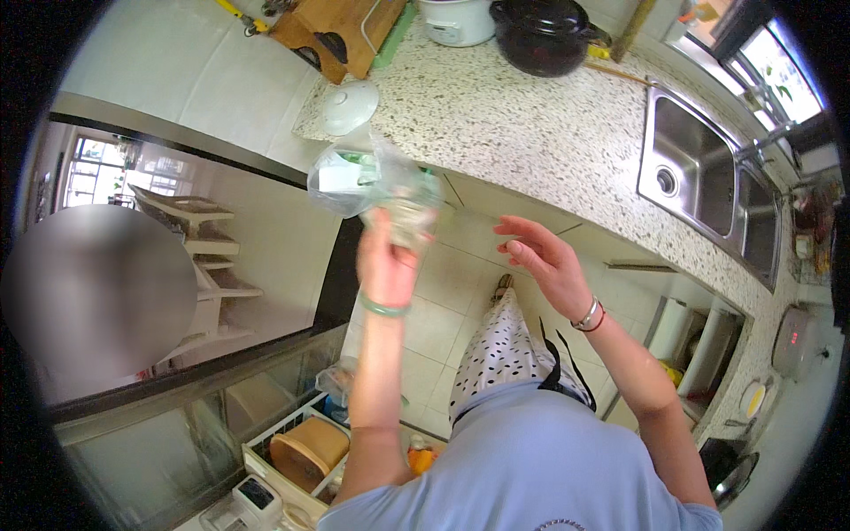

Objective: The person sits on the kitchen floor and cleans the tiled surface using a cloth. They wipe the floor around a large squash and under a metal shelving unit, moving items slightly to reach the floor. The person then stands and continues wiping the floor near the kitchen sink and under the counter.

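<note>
In the head view, the left hand (387, 265) is raised and closed around the neck of a clear plastic bag (372, 181), which bulges above the fist with pale and green contents too blurred to name. The right hand (540, 257), just beside it, is open and empty, fingers spread toward the bag. Beyond both hands, a speckled countertop (531, 124) carries a white lid (350, 107) and a black pot (542, 34).
</note>
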{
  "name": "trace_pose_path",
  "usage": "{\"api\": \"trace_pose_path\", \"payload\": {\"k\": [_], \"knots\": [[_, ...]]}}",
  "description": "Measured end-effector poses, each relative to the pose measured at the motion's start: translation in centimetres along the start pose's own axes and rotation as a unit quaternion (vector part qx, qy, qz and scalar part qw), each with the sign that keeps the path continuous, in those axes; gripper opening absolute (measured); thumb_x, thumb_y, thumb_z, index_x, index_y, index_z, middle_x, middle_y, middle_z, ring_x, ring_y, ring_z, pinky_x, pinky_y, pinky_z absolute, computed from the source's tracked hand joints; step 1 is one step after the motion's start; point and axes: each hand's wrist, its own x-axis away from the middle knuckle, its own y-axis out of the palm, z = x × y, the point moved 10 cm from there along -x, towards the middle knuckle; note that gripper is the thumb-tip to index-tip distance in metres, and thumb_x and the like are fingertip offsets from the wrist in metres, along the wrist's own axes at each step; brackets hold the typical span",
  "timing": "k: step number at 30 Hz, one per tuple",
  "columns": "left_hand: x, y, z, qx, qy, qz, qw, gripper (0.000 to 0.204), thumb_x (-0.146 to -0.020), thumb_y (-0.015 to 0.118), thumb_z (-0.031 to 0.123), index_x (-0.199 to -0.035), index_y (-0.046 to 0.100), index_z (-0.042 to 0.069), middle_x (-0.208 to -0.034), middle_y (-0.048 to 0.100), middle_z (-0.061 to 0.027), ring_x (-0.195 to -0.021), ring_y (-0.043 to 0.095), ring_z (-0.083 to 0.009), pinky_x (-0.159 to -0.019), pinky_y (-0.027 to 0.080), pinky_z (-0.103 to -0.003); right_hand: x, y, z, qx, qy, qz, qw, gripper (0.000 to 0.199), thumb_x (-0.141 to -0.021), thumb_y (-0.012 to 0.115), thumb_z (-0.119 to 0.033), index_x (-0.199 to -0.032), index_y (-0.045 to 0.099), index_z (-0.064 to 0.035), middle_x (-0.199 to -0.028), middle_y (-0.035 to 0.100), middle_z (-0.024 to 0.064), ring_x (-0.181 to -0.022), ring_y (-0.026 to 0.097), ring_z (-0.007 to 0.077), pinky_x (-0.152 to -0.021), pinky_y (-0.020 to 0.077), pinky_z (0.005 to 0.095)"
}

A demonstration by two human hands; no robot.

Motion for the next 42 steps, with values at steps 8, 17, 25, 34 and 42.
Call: {"api": "trace_pose_path", "payload": {"k": [8,17,25,34,42], "knots": [[-13.9,-16.6,9.5,-0.373,0.015,0.128,0.919,0.041,-0.095,0.053,0.032,-0.129,0.052,0.009,-0.108,0.06,-0.0063,-0.088,0.06,-0.0143,-0.073,0.053,-0.031,-4.2,3.4,5.5,0.07,0.124,-0.077,0.987,0.027,-0.094,0.053,-0.016,-0.116,0.059,-0.0006,-0.1,0.067,0.0058,-0.083,0.061,0.0105,-0.075,0.0497,0.0252],[-14.8,-14.3,11.7,-0.415,0.026,0.127,0.9,0.047,-0.096,0.045,0.041,-0.136,0.045,0.017,-0.126,0.051,-0.0089,-0.113,0.051,-0.0218,-0.087,0.053,-0.039,-3.9,-1.7,9.1,0.027,0.195,-0.025,0.98,0.023,-0.094,0.053,-0.013,-0.11,0.06,0.0014,-0.097,0.066,0.0072,-0.082,0.061,0.0104,-0.07,0.0504,0.024],[-14.3,-12.4,13.5,-0.388,0.072,0.129,0.91,0.048,-0.096,0.045,0.044,-0.136,0.046,0.018,-0.138,0.041,-0.0081,-0.123,0.043,-0.0217,-0.092,0.047,-0.041,-3.8,-3.9,9.8,0.024,0.211,-0.001,0.977,0.022,-0.094,0.054,-0.012,-0.11,0.06,0.0017,-0.097,0.066,0.0079,-0.088,0.063,0.0123,-0.077,0.0526,0.0238],[-14.2,-7.1,15.3,-0.338,0.147,0.04,0.929,0.054,-0.098,0.04,0.04,-0.141,0.033,0.008,-0.136,0.041,-0.02,-0.123,0.044,-0.0277,-0.094,0.049,-0.044,-4.2,-4.3,10.0,0.031,0.196,-0.02,0.98,0.023,-0.094,0.052,-0.013,-0.112,0.06,0.0009,-0.097,0.067,0.0076,-0.085,0.063,0.0116,-0.075,0.0528,0.0246],[-13.7,-9.0,16.2,-0.477,0.125,0.087,0.865,0.05,-0.098,0.043,0.038,-0.138,0.04,0.008,-0.134,0.045,-0.0151,-0.122,0.046,-0.0236,-0.086,0.054,-0.039,-3.9,-4.6,10.2,0.027,0.222,-0.018,0.975,0.023,-0.094,0.052,-0.014,-0.111,0.06,-0.0002,-0.097,0.067,0.0066,-0.083,0.063,0.0107,-0.074,0.0525,0.0242]]}}
